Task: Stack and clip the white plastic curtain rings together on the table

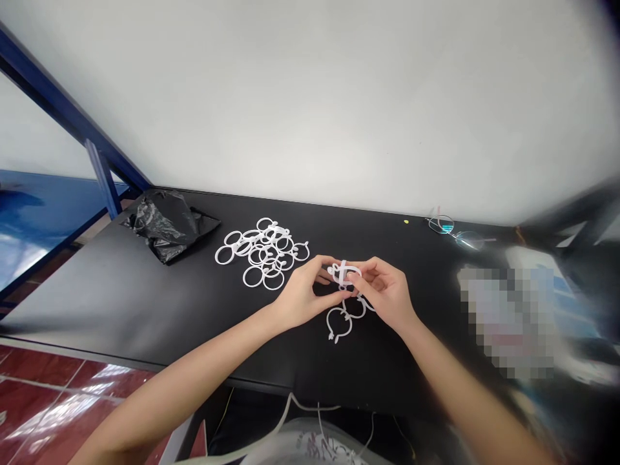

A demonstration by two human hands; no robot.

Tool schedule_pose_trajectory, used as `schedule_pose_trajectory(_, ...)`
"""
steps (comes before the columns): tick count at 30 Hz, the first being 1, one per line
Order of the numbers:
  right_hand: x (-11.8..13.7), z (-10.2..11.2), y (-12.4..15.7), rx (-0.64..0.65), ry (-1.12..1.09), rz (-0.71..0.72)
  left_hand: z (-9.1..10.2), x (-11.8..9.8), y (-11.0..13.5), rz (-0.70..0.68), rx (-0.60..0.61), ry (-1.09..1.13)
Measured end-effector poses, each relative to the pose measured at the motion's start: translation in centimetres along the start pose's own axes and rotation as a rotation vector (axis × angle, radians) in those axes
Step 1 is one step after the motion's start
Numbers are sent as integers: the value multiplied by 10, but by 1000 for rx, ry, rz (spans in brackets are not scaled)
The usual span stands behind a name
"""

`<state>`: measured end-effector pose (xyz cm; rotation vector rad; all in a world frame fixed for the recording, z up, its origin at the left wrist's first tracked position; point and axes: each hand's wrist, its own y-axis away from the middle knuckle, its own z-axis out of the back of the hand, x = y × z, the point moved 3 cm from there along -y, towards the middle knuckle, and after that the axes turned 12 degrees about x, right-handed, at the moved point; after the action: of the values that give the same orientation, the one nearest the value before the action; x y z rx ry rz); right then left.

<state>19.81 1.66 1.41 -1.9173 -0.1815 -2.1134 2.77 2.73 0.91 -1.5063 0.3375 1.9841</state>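
In the head view, a black table is stretching along a pale wall. A heap of loose rings is lying just left of the hands, and a crumpled black bag is sitting farther left. A pair of glasses is resting near the wall, well off to the right. Nothing is blocking the hands.

Both forearms are reaching in from below and meeting at mid-table. The left hand and right hand are curling inward, fingertips pinching a white ring between them, raised just above the tabletop. A short string of joined rings is lying on the table directly beneath it.
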Motion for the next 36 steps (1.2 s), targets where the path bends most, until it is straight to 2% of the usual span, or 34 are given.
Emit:
schedule_pose_trajectory(3,-1,-1,0,50,-15,15,1,4,-1,77,1,166)
schedule_pose_trajectory(7,1,0,0,67,24,9,4,8,-3,109,16,237)
schedule_pose_trajectory(12,3,6,1,-76,45,-16,8,15,-3,213,-31,216)
schedule_pose_trajectory(17,-2,15,-2,-195,-132,-33,9,19,-3,214,-29,264)
schedule_pose_trajectory(20,-4,21,-5,-265,-221,-46,8,21,-3,248,33,210)
schedule_pose_trajectory(24,-3,22,-6,-280,-184,-27,8,23,-3,274,140,82)
schedule_pose_trajectory(28,-3,16,-6,-197,-44,-15,10,18,-3,238,166,-21)
schedule_pose_trajectory(31,-1,10,-3,-92,52,39,12,11,-3,188,132,-74)
schedule_pose_trajectory(33,2,4,-1,41,59,79,12,8,-2,160,119,46)
schedule_pose_trajectory(36,5,-4,0,278,-16,64,6,5,-1,116,181,305)
